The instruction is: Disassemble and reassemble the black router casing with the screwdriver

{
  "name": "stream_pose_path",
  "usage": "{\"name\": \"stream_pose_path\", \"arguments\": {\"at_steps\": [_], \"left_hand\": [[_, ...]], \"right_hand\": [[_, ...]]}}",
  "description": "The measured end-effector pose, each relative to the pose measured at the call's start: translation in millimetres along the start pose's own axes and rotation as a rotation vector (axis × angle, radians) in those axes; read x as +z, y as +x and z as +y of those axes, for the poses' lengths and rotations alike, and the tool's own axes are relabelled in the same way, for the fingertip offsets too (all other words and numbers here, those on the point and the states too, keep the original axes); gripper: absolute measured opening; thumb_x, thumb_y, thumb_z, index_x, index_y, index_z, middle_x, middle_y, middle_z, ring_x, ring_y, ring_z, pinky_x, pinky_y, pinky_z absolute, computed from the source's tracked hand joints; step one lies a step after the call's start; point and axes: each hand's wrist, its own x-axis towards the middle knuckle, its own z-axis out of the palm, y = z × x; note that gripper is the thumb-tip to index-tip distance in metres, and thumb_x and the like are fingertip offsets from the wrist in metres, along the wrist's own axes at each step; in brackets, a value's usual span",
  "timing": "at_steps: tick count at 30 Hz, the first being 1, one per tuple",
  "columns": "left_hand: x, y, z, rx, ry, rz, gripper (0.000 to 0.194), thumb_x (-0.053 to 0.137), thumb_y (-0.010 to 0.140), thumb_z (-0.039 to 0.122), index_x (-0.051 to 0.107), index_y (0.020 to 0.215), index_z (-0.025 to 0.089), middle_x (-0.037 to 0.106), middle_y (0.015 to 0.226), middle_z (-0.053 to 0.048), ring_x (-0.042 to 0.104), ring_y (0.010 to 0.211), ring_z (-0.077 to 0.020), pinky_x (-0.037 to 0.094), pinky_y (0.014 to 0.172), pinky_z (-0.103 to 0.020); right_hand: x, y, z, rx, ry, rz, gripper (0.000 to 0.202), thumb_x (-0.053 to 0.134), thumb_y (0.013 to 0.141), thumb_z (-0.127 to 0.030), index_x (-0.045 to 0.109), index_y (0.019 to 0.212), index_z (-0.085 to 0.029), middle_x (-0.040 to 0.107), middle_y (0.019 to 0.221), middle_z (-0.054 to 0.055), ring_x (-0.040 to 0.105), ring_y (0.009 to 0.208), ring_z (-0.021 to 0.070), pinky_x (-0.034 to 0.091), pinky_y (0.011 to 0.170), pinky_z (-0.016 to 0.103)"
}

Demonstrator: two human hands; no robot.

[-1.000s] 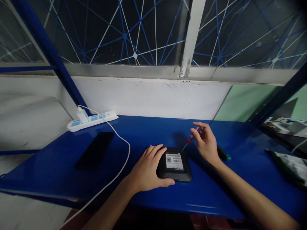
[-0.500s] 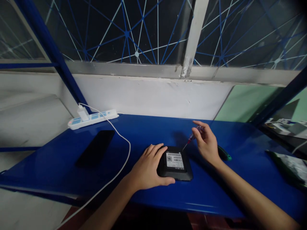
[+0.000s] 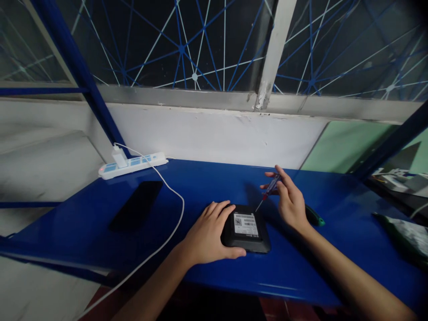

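Dark window panes (image 3: 160,44), patterned with lines, are rising above a white wall (image 3: 214,136) and a blue table (image 3: 207,180). On the table, a black device (image 3: 248,229) is lying flat, its white label (image 3: 245,224) facing upward. The left hand (image 3: 210,235) is lying spread across the device's left side, clasping it between fingers at the far left corner and a thumb along the near edge. The right hand (image 3: 291,204) is holding a screwdriver (image 3: 266,194) by its translucent handle between the thumb and loosely parted fingers; the tilted shaft is pointing at the device's far right corner, though whether the tip is touching cannot be told. Just beside the right wrist, a green-handled tool (image 3: 316,217) is lying partly hidden. Farther left, a dark slab (image 3: 136,206) is lying near a white cable (image 3: 183,206), which is running from an adapter (image 3: 119,157) in a power strip (image 3: 138,163). At the right, a green-and-silver bag (image 3: 406,234) is resting.
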Motion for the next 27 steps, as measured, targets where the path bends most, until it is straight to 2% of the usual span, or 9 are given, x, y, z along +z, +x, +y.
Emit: {"name": "stream_pose_path", "arguments": {"at_steps": [3, 6, 9, 11, 13, 17, 20, 23, 27], "left_hand": [[1.4, 0.0, -1.8, 0.007, 0.008, 0.003, 0.105, 0.072, 0.069, 0.075, 0.034, 0.153, 0.026, 0.035, 0.16, -0.014, 0.03, 0.146, -0.0448, 0.028, 0.117, -0.066], [0.5, 0.5, -1.3, 0.0, 0.013, -0.003, 0.106, 0.073, 0.068, 0.076, 0.035, 0.153, 0.025, 0.035, 0.16, -0.014, 0.03, 0.146, -0.0447, 0.029, 0.117, -0.066], [-1.9, 0.8, 1.1, -0.006, 0.017, -0.014, 0.106, 0.074, 0.067, 0.076, 0.037, 0.152, 0.023, 0.035, 0.16, -0.015, 0.03, 0.146, -0.0448, 0.029, 0.118, -0.065], [-2.8, 0.5, 2.0, -0.012, 0.012, -0.018, 0.107, 0.073, 0.068, 0.077, 0.036, 0.152, 0.024, 0.035, 0.16, -0.015, 0.03, 0.146, -0.0447, 0.029, 0.118, -0.064], [-2.7, -0.5, 1.5, -0.016, 0.003, -0.021, 0.107, 0.071, 0.068, 0.079, 0.035, 0.153, 0.026, 0.034, 0.161, -0.014, 0.028, 0.147, -0.045, 0.028, 0.118, -0.065], [-1.8, -3.3, -2.1, -0.006, -0.022, -0.042, 0.111, 0.071, 0.067, 0.081, 0.031, 0.156, 0.027, 0.027, 0.164, -0.013, 0.022, 0.149, -0.0466, 0.025, 0.118, -0.068], [-1.8, -4.6, -3.6, -0.004, -0.041, -0.05, 0.109, 0.073, 0.069, 0.077, 0.03, 0.156, 0.029, 0.024, 0.165, -0.012, 0.019, 0.15, -0.0477, 0.025, 0.117, -0.069], [-1.7, -4.3, -3.6, -0.024, -0.048, -0.051, 0.106, 0.074, 0.069, 0.074, 0.031, 0.156, 0.03, 0.025, 0.165, -0.011, 0.019, 0.15, -0.0484, 0.027, 0.116, -0.07], [-2.5, -1.8, -3.6, -0.027, -0.03, -0.044, 0.107, 0.077, 0.066, 0.072, 0.033, 0.154, 0.029, 0.03, 0.163, -0.011, 0.023, 0.149, -0.047, 0.027, 0.117, -0.068]], "right_hand": [[0.9, 0.6, -1.1, 0.019, -0.025, 0.016, 0.05, 0.047, 0.099, -0.037, 0.045, 0.148, -0.027, 0.067, 0.12, 0.01, 0.072, 0.077, 0.0174, 0.063, 0.069, 0.038], [2.3, 1.7, -1.6, 0.022, -0.037, 0.027, 0.05, 0.057, 0.095, -0.038, 0.049, 0.143, -0.026, 0.069, 0.106, 0.007, 0.072, 0.074, 0.0173, 0.063, 0.071, 0.038], [2.6, 2.4, -0.7, 0.003, -0.046, 0.05, 0.044, 0.066, 0.09, -0.04, 0.056, 0.13, -0.027, 0.065, 0.087, 0.0, 0.07, 0.069, 0.0171, 0.062, 0.072, 0.038], [2.2, 2.1, -0.4, 0.0, -0.061, 0.054, 0.039, 0.066, 0.09, -0.042, 0.059, 0.125, -0.026, 0.061, 0.082, -0.002, 0.069, 0.068, 0.0168, 0.061, 0.07, 0.036], [1.7, 0.9, -1.1, 0.001, -0.084, 0.046, 0.037, 0.06, 0.094, -0.044, 0.058, 0.126, -0.026, 0.063, 0.087, 0.0, 0.07, 0.069, 0.0169, 0.061, 0.07, 0.036], [1.5, -1.4, -4.2, 0.002, -0.056, 0.004, 0.041, 0.045, 0.101, -0.044, 0.053, 0.138, -0.027, 0.068, 0.113, 0.008, 0.072, 0.078, 0.0187, 0.062, 0.072, 0.04], [1.6, -0.8, -4.3, 0.003, -0.04, -0.008, 0.043, 0.046, 0.101, -0.042, 0.051, 0.141, -0.028, 0.068, 0.117, 0.009, 0.072, 0.079, 0.0184, 0.062, 0.074, 0.041], [1.6, 1.0, -1.8, -0.01, -0.073, 0.028, 0.041, 0.056, 0.096, -0.039, 0.055, 0.135, -0.026, 0.067, 0.099, 0.004, 0.069, 0.072, 0.0168, 0.061, 0.074, 0.038], [1.9, 2.3, 0.9, -0.017, -0.111, 0.054, 0.036, 0.062, 0.093, -0.039, 0.058, 0.127, -0.025, 0.057, 0.08, -0.002, 0.062, 0.065, 0.0142, 0.056, 0.065, 0.032]]}}
